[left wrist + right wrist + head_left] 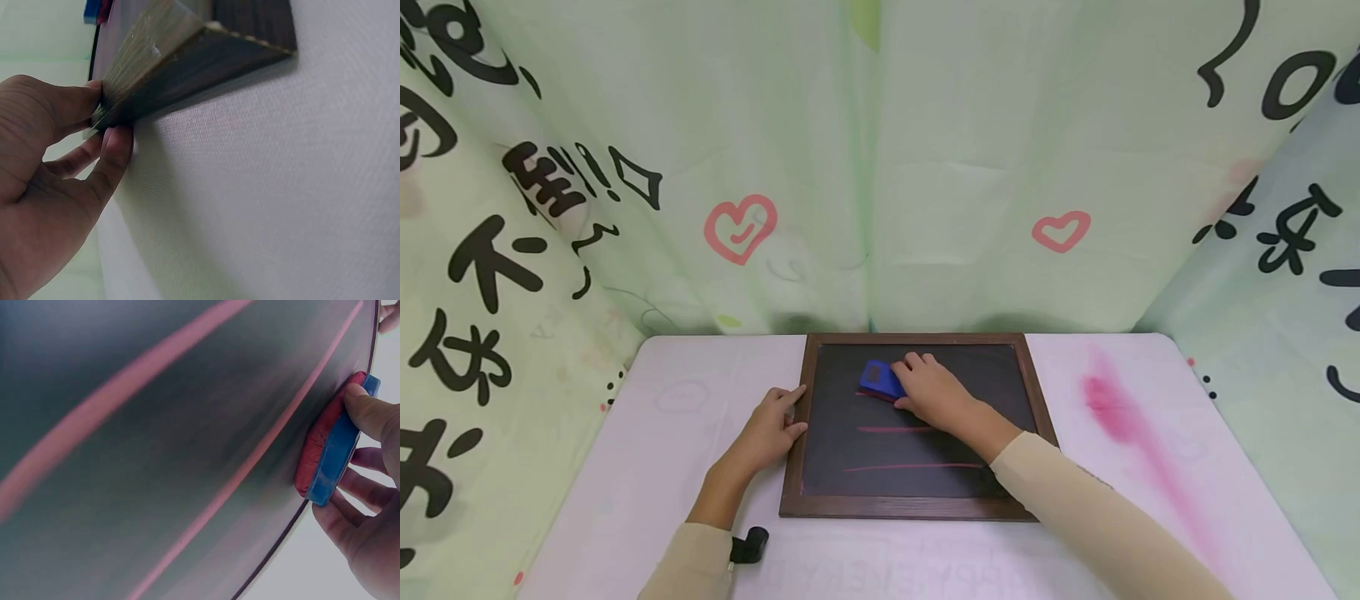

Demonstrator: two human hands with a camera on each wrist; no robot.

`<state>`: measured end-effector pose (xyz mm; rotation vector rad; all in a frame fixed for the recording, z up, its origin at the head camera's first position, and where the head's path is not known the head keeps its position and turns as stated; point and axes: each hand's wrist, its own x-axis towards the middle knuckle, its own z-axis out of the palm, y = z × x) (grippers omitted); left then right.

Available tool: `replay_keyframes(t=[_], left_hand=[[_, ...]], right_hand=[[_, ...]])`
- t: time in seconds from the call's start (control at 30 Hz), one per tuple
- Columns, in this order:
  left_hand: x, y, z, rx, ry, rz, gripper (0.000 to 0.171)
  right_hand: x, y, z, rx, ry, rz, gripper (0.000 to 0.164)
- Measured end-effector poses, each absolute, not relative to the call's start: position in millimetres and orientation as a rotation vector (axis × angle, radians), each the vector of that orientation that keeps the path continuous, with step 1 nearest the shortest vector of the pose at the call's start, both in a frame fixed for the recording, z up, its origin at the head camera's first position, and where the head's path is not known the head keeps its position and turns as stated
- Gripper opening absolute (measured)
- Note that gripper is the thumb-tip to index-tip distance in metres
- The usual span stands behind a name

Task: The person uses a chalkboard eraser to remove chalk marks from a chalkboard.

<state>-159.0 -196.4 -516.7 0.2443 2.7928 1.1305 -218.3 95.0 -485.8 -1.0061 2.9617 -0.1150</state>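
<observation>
A blackboard (917,485) in a brown wooden frame lies on the table. My right hand (942,395) grips a blue eraser (880,377) on the upper part of the board. In the right wrist view, the thumb is on one side of the eraser (337,453) and the fingers on the other, its red pad towards the board. Pink chalk lines (895,430) run across the board below it. My left hand (771,427) holds the frame's left side. The left wrist view shows thumb and fingertips pinching the frame's edge (156,69).
The board rests on a white-covered table (715,367) with a pink smear (1112,408) to its right. Pale green curtains (955,167) with black writing and red hearts close in the back and both sides. A small black object (749,546) sits at the left wrist.
</observation>
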Motion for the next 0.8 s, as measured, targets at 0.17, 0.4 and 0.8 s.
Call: replay_keyframes(t=[0.17,0.4,0.8], left_hand=[[-159.0,-196.8,-516.4,0.259,2.798,1.133,0.066],[-159.1,-197.1,-514.7,0.264,2.796,1.15,0.065],[-157.8,-198.7,-514.5,0.271,2.806,1.143,0.064]], right_hand=[[-220.8,70.2,-483.9,-1.059,2.926,-0.049,0.057],[-222.9,41.7,-482.4,-1.165,2.874,0.033,0.056],[-221.0,27.4,-477.4,-1.206,2.803,-0.122,0.054]])
